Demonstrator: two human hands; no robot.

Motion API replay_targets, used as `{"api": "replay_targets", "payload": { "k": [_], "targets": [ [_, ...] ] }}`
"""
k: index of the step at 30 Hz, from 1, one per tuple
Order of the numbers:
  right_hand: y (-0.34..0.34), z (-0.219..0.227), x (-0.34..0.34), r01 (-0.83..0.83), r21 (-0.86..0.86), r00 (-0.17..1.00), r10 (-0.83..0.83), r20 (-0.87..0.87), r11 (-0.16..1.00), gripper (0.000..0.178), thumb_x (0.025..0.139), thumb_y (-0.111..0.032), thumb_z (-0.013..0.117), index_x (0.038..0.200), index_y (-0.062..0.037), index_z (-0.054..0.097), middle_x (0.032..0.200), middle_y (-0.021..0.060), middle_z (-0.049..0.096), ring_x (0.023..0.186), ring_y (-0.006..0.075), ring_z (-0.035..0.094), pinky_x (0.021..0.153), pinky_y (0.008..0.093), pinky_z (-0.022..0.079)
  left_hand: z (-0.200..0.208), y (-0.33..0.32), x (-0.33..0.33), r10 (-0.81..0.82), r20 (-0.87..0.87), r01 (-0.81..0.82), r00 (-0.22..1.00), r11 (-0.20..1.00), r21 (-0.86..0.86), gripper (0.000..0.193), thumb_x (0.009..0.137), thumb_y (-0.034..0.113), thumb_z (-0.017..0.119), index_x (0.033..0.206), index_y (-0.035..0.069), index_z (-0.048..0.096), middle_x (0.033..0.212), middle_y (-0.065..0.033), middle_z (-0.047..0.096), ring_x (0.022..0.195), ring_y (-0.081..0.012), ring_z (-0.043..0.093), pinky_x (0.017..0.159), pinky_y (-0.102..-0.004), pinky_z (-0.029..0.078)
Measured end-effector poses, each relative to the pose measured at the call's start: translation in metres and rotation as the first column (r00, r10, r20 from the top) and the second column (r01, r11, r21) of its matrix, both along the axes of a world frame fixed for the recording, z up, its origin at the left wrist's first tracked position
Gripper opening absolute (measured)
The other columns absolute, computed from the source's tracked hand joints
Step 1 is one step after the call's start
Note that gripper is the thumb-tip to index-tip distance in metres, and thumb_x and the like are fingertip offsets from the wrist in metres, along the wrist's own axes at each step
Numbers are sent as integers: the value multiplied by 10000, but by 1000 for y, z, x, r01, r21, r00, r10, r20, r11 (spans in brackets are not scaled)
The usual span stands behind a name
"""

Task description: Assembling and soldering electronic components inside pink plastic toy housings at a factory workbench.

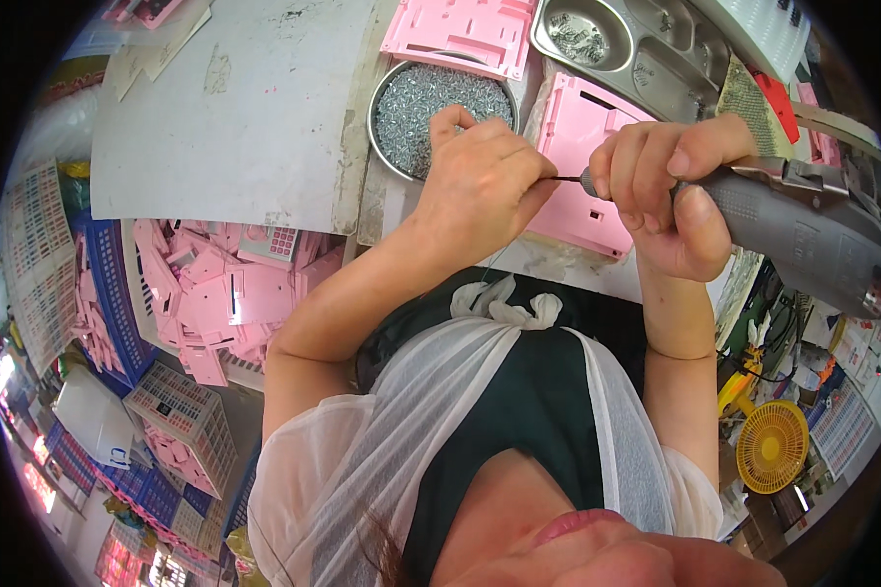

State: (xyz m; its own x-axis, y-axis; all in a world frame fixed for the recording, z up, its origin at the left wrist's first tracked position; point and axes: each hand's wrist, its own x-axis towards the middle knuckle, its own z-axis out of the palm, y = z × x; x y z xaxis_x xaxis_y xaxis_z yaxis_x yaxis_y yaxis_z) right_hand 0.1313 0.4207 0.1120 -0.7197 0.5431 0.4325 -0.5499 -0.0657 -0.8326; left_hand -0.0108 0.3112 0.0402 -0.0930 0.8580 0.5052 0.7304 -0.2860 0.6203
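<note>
My right hand (671, 186) is wrapped round a grey electric screwdriver (788, 220), held level with its bit pointing left. The thin dark bit reaches the fingertips of my left hand (480, 181), which are pinched together at its tip. Whatever they hold there, likely small, is hidden by the fingers. Behind my left hand stands a round metal bowl (401, 108) filled with small silvery screws (440, 93). Below the bit, a pink plastic panel (578, 157) lies on the table, partly covered by both hands.
Another pink panel (460, 34) overlaps the bowl's far edge. A metal compartment tray (641, 73) with small springs sits at the far right. At the left, a crate of pink plastic parts (235, 293) stands beside the grey tabletop (235, 117). A yellow fan (771, 447) is at the lower right.
</note>
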Motion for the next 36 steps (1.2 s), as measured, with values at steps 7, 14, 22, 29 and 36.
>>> {"api": "replay_targets", "payload": {
  "k": [7, 14, 22, 29, 36],
  "targets": [
    [-27, -3, 6, -21, -69, 997, 26, 73, 997, 208, 936, -145, 633, 1009, -68, 454, 616, 35, 490, 513, 122, 453, 564, 333, 451, 17, -22, -11, -47, -60, 42, 997, 995, -86, 246, 709, 141, 805, 935, 132, 707, 915, -12, 696, 829, -203, 625, 926, -434, 353],
    [-52, -22, 10, 37, 21, 961, -41, 273, 999, 199, 918, -131, 661, 907, -89, 467, 596, 30, 470, 480, 150, 412, 580, 349, 451, 4, 14, -62, 36, 30, -34, 999, 997, -74, 331, 744, 207, 777, 1051, 104, 707, 1215, -67, 659, 1039, -254, 614, 915, -398, 442],
    [-34, -21, 12, -84, 299, 954, -9, 298, 950, 215, 817, -20, 704, 862, -76, 501, 600, 49, 528, 511, 170, 520, 511, 320, 455, -14, 119, 18, -271, -247, 285, 930, 958, 23, 258, 736, 311, 754, 913, 123, 755, 1146, -66, 640, 1143, -259, 571, 916, -473, 440],
    [-21, 69, 54, -204, -237, 882, 73, -465, 950, 316, 676, -57, 866, 771, -143, 578, 497, -69, 577, 390, 26, 513, 425, 157, 431, 84, 2, -57, -101, -164, 124, 981, 982, 143, 282, 798, 245, 723, 1030, 100, 652, 1134, -54, 642, 1071, -268, 634, 797, -412, 547],
    [-1, 55, 75, -47, -182, 960, -5, -279, 982, 287, 746, -190, 828, 846, -138, 564, 493, -69, 581, 383, 31, 525, 451, 167, 476, -85, -284, -272, 786, 616, -966, -61, 109, -235, 378, 938, 227, 590, 1216, -29, 591, 1216, -161, 591, 1030, -239, 610, 740, -363, 549]
  ]
}}
